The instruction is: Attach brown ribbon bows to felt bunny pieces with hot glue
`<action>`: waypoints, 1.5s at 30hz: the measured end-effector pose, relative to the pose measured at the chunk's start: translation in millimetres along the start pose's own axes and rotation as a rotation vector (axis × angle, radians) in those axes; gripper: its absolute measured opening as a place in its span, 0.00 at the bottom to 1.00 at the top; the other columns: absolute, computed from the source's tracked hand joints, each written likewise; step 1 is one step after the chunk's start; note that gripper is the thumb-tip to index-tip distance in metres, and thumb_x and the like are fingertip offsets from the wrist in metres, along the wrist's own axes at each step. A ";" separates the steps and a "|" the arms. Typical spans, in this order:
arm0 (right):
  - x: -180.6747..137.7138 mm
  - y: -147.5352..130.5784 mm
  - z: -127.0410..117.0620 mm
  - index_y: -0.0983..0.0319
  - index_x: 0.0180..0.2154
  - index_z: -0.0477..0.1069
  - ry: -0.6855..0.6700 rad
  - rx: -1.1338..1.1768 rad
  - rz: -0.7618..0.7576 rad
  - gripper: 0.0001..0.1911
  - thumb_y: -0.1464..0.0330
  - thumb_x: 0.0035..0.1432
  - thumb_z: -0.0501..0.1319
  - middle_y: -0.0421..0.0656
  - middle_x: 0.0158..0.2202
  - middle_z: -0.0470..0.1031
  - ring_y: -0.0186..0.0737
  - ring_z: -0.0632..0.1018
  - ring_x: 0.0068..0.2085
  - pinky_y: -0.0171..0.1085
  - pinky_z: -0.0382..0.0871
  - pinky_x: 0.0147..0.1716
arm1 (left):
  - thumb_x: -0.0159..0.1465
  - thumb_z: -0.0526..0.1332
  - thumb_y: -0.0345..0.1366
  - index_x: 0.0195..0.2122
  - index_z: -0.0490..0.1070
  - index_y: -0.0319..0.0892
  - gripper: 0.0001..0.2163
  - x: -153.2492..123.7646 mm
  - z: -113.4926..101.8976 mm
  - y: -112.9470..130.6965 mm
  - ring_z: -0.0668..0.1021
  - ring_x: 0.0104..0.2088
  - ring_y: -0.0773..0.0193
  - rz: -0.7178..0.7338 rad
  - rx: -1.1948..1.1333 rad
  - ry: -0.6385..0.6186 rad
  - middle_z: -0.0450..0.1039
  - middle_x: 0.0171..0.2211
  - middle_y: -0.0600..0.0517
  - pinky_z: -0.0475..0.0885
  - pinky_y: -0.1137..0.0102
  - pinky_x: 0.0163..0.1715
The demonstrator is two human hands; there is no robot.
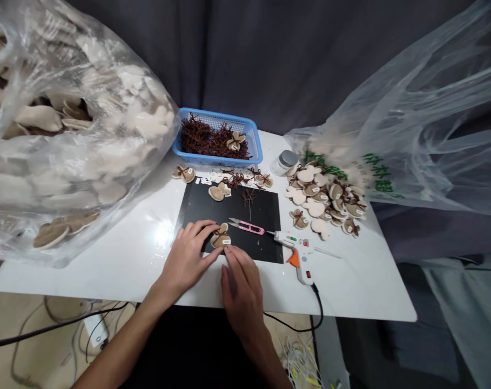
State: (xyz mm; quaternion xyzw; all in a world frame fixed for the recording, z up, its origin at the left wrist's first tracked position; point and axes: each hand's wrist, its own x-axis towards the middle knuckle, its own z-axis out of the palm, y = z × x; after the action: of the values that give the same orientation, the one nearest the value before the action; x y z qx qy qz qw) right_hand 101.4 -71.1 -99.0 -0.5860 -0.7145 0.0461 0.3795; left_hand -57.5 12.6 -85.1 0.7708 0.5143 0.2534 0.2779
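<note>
Lying on a glossy white table, a flat black mat has the left hand and right hand at its near edge. A white, orange-triggered glue gun lies right of pink-handled snips. A tan, brown-bowed fabric piece on the mat is pinched by left thumb and forefinger, right fingertips loosely touching it.

Dark grey curtain across top of frame, hanging in folds. Glossy white counter mid-frame, light glaring at left. Tan floor lower left, black cable crossing.
</note>
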 end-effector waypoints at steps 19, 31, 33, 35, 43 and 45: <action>-7.1 -5.0 10.1 0.63 0.75 0.53 -0.110 -0.148 0.046 0.30 0.70 0.77 0.54 0.57 0.67 0.72 0.55 0.69 0.70 0.55 0.71 0.64 | 0.71 0.67 0.39 0.60 0.74 0.51 0.16 0.3 0.1 0.6 0.78 0.54 0.52 0.009 0.015 0.007 0.77 0.59 0.50 0.72 0.56 0.51; -6.7 -4.6 10.1 0.62 0.78 0.48 -0.126 -0.114 0.061 0.33 0.69 0.78 0.52 0.56 0.69 0.71 0.53 0.68 0.73 0.54 0.72 0.65 | 0.71 0.67 0.38 0.61 0.73 0.52 0.18 0.3 1.3 0.0 0.77 0.55 0.51 0.013 0.015 0.016 0.76 0.60 0.50 0.72 0.55 0.52; -6.5 -4.9 10.0 0.62 0.78 0.48 -0.129 -0.111 0.066 0.32 0.69 0.78 0.52 0.56 0.70 0.70 0.53 0.67 0.73 0.55 0.72 0.65 | 0.71 0.67 0.39 0.62 0.73 0.53 0.18 0.2 1.5 -0.7 0.77 0.55 0.51 0.016 0.014 0.016 0.76 0.60 0.49 0.72 0.55 0.52; -6.1 -5.5 9.8 0.62 0.78 0.47 -0.123 -0.111 0.071 0.33 0.69 0.78 0.52 0.55 0.70 0.70 0.54 0.67 0.73 0.56 0.72 0.65 | 0.71 0.67 0.39 0.61 0.73 0.52 0.18 0.3 1.4 -0.9 0.78 0.54 0.51 0.017 0.016 0.016 0.76 0.60 0.49 0.72 0.55 0.52; -4.7 -7.2 9.5 0.62 0.78 0.45 -0.132 -0.106 0.063 0.34 0.70 0.78 0.51 0.55 0.70 0.70 0.53 0.66 0.74 0.55 0.71 0.66 | 0.72 0.66 0.39 0.62 0.73 0.52 0.18 1.0 -0.8 2.2 0.78 0.54 0.51 0.011 0.023 0.009 0.76 0.60 0.49 0.72 0.54 0.54; -4.2 -6.9 9.7 0.62 0.78 0.45 -0.146 -0.109 0.055 0.34 0.71 0.77 0.51 0.55 0.71 0.70 0.52 0.66 0.74 0.55 0.70 0.67 | 0.72 0.66 0.38 0.62 0.74 0.52 0.18 1.0 -0.8 2.2 0.78 0.54 0.51 0.013 0.028 0.011 0.77 0.59 0.49 0.72 0.54 0.54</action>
State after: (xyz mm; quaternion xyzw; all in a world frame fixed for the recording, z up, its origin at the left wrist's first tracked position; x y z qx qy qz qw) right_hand 90.2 -73.3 -104.4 -0.6201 -0.7254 0.0602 0.2926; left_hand -56.1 13.0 -82.9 0.7766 0.5142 0.2520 0.2626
